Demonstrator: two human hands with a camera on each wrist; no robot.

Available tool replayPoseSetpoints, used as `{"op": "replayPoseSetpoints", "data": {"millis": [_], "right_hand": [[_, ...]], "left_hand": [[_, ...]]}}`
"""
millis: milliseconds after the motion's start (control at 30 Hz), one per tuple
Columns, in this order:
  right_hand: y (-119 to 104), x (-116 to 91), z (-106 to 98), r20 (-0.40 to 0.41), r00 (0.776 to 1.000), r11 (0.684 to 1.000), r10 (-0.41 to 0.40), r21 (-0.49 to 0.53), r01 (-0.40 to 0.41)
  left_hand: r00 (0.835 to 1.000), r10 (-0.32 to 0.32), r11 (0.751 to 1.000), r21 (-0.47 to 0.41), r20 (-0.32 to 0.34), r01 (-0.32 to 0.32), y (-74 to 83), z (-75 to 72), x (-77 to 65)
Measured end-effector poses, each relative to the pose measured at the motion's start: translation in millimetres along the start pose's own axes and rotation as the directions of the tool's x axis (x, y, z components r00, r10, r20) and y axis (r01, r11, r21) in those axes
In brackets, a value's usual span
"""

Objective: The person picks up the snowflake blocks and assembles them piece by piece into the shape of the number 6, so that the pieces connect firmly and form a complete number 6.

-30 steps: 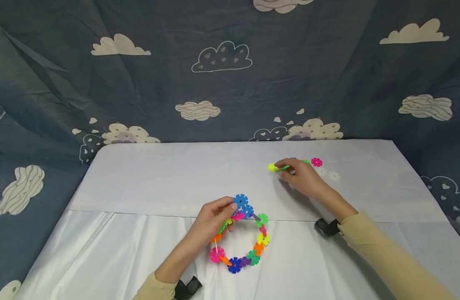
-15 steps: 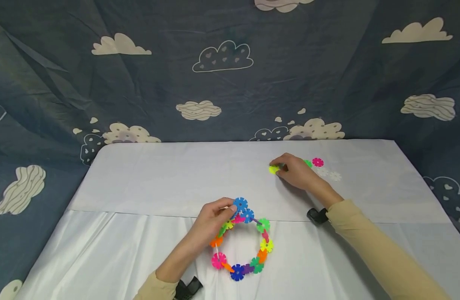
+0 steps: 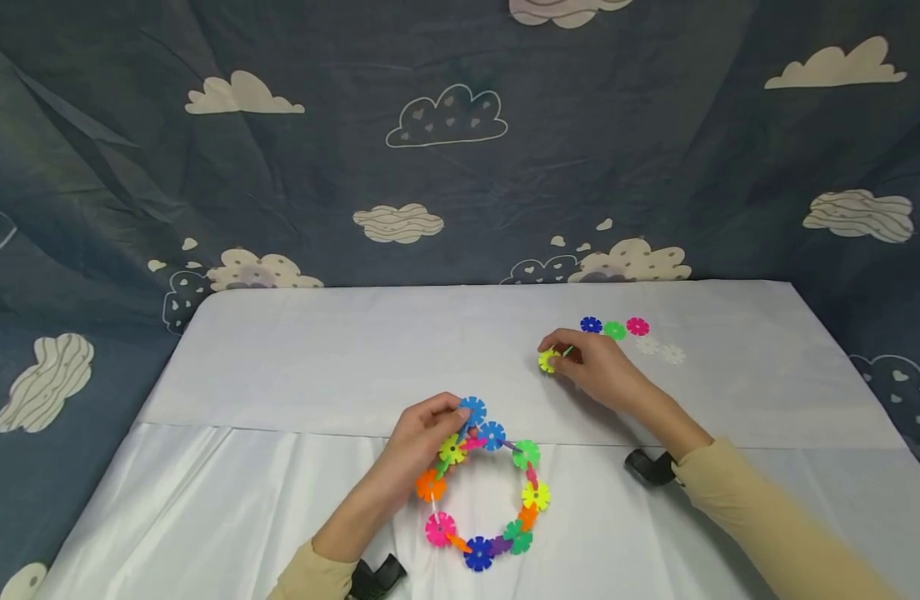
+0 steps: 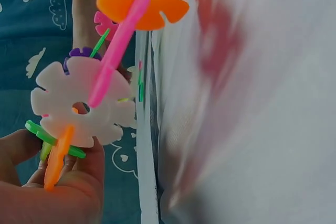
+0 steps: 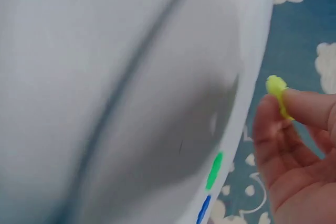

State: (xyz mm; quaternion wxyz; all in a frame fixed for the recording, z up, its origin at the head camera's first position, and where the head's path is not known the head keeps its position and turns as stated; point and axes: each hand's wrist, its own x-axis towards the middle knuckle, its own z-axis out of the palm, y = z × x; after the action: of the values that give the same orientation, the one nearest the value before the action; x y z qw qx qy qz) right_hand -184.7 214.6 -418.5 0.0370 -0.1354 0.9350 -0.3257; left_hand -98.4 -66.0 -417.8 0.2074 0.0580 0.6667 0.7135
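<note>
My left hand (image 3: 424,435) pinches the top of a ring of interlocked snowflake discs, near a light blue snowflake disc (image 3: 472,410). The ring of snowflake discs (image 3: 431,486) mixes orange, yellow, pink, green, purple and blue pieces, and it hangs upright over the near cloth. Close up in the left wrist view, a white disc (image 4: 86,87) of the ring shows in front of the fingers. Farther off, over the table, my right hand (image 3: 601,368) pinches a yellow snowflake disc (image 3: 548,361) between thumb and fingers. A sliver of green shows by those fingers.
Beyond the right hand lie loose discs: a blue one (image 3: 591,324), a green one (image 3: 614,331), a pink one (image 3: 637,326) and pale white ones (image 3: 672,354). The white-covered table (image 3: 317,350) ends at a dark cloud-patterned curtain (image 3: 460,200).
The right hand draws the yellow disc slightly nearer, which uncovers the blue disc behind it. In the left hand the ring swings down a little and turns slightly.
</note>
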Motion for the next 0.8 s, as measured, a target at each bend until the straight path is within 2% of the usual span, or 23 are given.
{"op": "replayPoseSetpoints", "data": {"millis": [167,367,500,800], "right_hand": [[-23,-23,3,-0.02,0.999,0.98,-0.031,0.196,0.035],[-49,-38,10,-0.005,0.991,0.9,-0.136,0.417,0.126],[-60,-43,15,-0.017,0.985,0.864,-0.174,0.476,0.16],[-67,-49,24,-0.042,0.973,0.827,-0.226,0.519,0.215]], "left_hand": [[1.0,-0.005,1.0,0.013,-0.018,0.006,0.2,0.7,-0.8],[1.0,-0.005,0.998,0.062,-0.015,0.006,1.4,2.9,-1.5],[1.0,-0.009,0.999,0.041,0.009,0.008,2.0,4.1,-1.5],[0.997,-0.006,1.0,-0.009,0.077,0.006,1.0,5.0,-2.3]]}}
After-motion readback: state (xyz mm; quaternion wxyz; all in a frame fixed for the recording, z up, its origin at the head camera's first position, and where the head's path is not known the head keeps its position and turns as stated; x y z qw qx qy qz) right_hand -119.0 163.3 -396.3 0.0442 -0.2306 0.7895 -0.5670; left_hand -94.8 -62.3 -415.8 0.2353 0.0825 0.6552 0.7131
